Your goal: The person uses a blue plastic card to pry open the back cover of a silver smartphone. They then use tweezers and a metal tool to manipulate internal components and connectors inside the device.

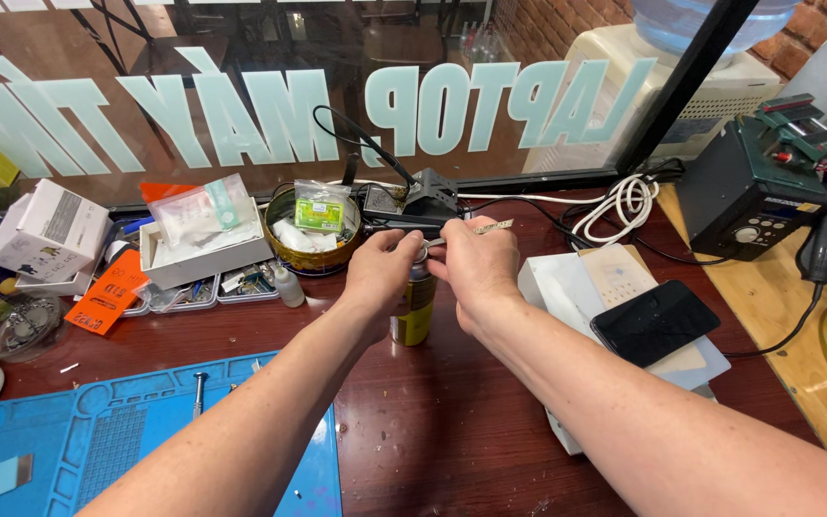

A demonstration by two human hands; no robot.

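Now both hands pinch thin strip [486,228]: left grip [382,271] closed, right grip [476,263] closed, above spray can [414,311].

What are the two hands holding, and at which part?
The left hand grips the top of a yellow spray can; the right hand pinches a thin strip by its end.

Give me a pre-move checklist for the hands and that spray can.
1. Spray can upright on the wooden desk: ok.
2. Left hand on the can's top: ok.
3. Right hand pinching a thin metal tool: ok.
4. Can's nozzle visible: cannot tell, the hands hide it.
5. Black phone lies apart from the can: ok.
6. Blue work mat free of both forearms: not ok, the left forearm crosses it.
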